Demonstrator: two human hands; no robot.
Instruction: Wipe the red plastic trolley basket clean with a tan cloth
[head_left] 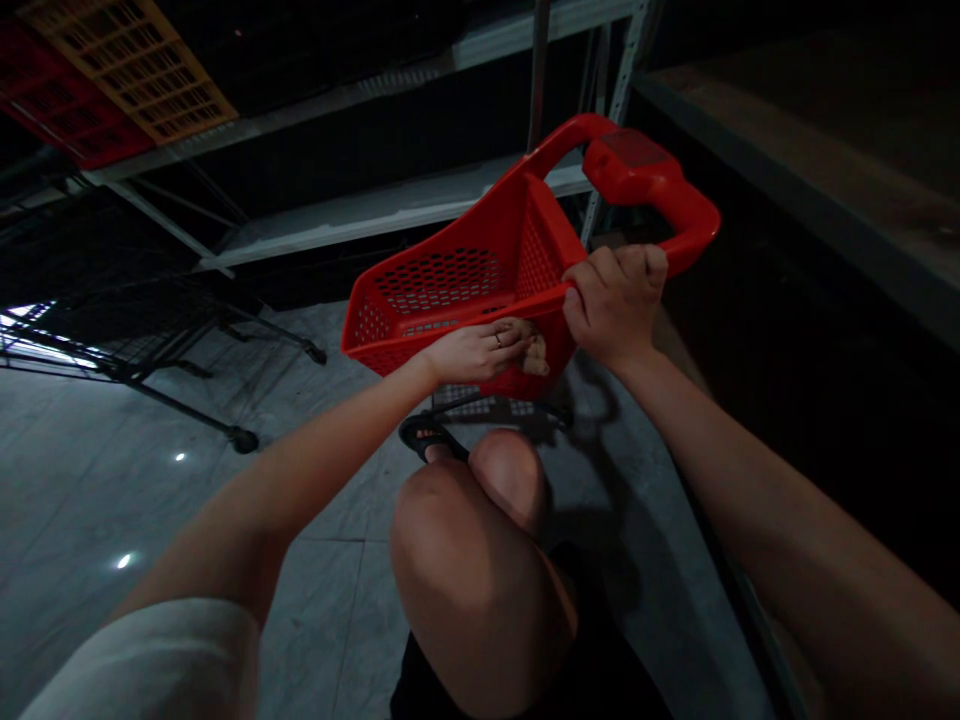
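A small red plastic shopping cart point(450, 280) with a perforated basket stands on the floor in front of my bent knees. My left hand point(480, 350) presses a crumpled tan cloth point(535, 357) against the outer side of the basket, just below its rim. Near the start of the curved handle, my right hand point(619, 300) is wrapped over the cart's red rim. The cloth lies partly hidden beneath my left fingers.
Metal shelving point(390, 215) runs behind the cart, with a yellow crate point(142, 65) and a red crate point(67, 100) on it. A dark wire cart point(172, 400) on wheels stands at left. A ledge point(810, 190) borders the right side.
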